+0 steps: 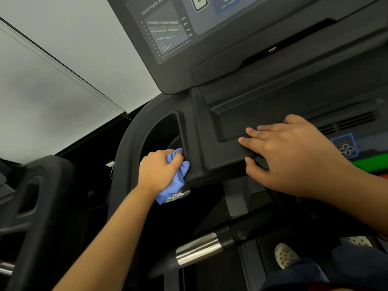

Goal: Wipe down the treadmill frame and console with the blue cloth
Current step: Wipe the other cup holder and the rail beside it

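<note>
The blue cloth [175, 181] is bunched up and held tight in the left grip [159, 171] — fingers are curled round it. It is pressed on the black treadmill frame [130, 143], at the edge of a side hole [161, 131] under the console screen [165, 34]. The right grip [294, 156] is laid flat on the console ledge [222, 152], fingers straight, nothing held. A silver handlebar [199, 247] is seen lower down — near a white shoe [284, 256].

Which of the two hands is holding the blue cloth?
The left hand grips the blue cloth, bunched against the treadmill console; the right hand lies flat on its ledge.
</note>
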`<control>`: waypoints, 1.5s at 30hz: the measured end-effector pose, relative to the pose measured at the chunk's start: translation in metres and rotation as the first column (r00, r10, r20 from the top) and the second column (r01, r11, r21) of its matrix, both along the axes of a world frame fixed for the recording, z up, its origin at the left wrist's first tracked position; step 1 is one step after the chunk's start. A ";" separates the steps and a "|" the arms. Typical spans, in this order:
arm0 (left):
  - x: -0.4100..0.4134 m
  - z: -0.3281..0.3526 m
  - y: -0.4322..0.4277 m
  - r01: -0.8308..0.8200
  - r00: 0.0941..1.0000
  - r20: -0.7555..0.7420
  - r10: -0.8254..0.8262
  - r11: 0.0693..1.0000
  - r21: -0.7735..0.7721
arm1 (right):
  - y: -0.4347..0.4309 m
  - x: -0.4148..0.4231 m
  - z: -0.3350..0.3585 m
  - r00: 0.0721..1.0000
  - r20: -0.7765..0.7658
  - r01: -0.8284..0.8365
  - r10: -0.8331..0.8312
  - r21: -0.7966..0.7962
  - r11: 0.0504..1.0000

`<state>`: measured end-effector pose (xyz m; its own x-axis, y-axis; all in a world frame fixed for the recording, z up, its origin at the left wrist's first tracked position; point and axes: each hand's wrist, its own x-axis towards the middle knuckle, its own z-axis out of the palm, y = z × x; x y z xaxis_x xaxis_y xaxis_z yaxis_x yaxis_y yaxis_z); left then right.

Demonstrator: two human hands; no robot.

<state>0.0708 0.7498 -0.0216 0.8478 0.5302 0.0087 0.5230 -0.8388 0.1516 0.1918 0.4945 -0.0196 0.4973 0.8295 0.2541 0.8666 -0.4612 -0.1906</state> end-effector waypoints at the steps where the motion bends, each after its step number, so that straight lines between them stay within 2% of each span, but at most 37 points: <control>1: -0.004 -0.002 -0.006 -0.022 0.997 0.071 0.020 0.999 0.036 | 0.000 0.000 0.001 1.000 0.003 0.002 -0.002 -0.004 1.000; 4: -0.018 -0.012 -0.023 -0.006 0.950 0.313 -0.003 1.000 0.027 | 0.001 0.000 0.002 1.000 0.006 -0.001 0.001 0.004 1.000; 6: -0.032 -0.021 -0.032 0.039 0.930 0.362 -0.061 0.997 0.069 | 0.001 -0.001 0.002 1.000 0.013 -0.007 0.007 0.004 1.000; 9: -0.058 -0.030 -0.029 0.071 0.956 0.278 -0.096 0.993 0.099 | 0.000 -0.002 0.000 0.999 0.031 -0.013 0.013 0.009 1.000; 13: -0.088 -0.026 0.003 -0.101 0.966 0.246 0.072 0.989 0.105 | 0.000 -0.002 -0.002 0.998 0.065 -0.021 0.021 0.003 1.000; 17: -0.087 -0.019 0.027 -0.110 0.983 0.159 0.090 0.986 0.122 | 0.002 -0.001 -0.003 0.996 0.085 -0.040 0.038 0.018 0.999; 21: -0.066 -0.011 0.061 -0.049 0.998 0.046 0.044 0.990 0.133 | 0.003 -0.001 -0.004 0.994 0.096 -0.046 0.044 0.023 0.999; 23: -0.054 -0.002 0.080 0.073 0.996 -0.064 -0.068 0.993 0.093 | 0.003 -0.001 -0.005 0.994 0.100 -0.050 0.047 0.025 0.998; 25: -0.044 0.010 0.097 0.329 0.933 -0.173 -0.316 0.943 0.050 | 0.003 -0.001 -0.003 0.994 0.100 -0.053 0.049 0.034 0.998; 27: -0.036 0.023 0.114 0.607 0.762 -0.316 -0.565 0.793 0.047 | 0.004 -0.001 -0.002 0.993 0.105 -0.057 0.052 0.041 0.998; 28: -0.031 0.027 0.122 0.715 0.655 -0.410 -0.635 0.696 0.063 | 0.005 -0.002 -0.002 0.993 0.105 -0.054 0.049 0.043 0.998; 31: 0.001 0.037 0.142 0.911 0.372 -0.624 -0.688 0.399 0.103 | 0.005 -0.002 -0.002 0.995 0.095 -0.040 0.035 0.049 0.998; 34: 0.034 0.044 0.141 0.965 0.234 -0.742 -0.629 0.242 0.099 | 0.002 -0.002 -0.003 0.996 0.088 -0.030 0.026 0.054 0.998; 36: 0.048 0.046 0.139 0.976 0.184 -0.777 -0.602 0.203 0.075 | 0.002 -0.002 -0.003 0.996 0.085 -0.023 0.019 0.052 0.998; 40: 0.069 0.050 0.134 0.982 0.154 -0.779 -0.607 0.184 0.051 | 0.002 -0.002 -0.005 0.996 0.089 -0.016 0.011 0.051 0.999; 42: 0.077 0.049 0.130 0.980 0.170 -0.796 -0.581 0.188 0.072 | 0.000 -0.002 -0.005 0.996 0.088 -0.007 0.003 0.047 0.999; 45: 0.076 0.047 0.124 0.966 0.239 -0.770 -0.592 0.222 0.129 | 0.001 0.000 -0.003 0.997 0.082 -0.002 -0.001 0.037 0.999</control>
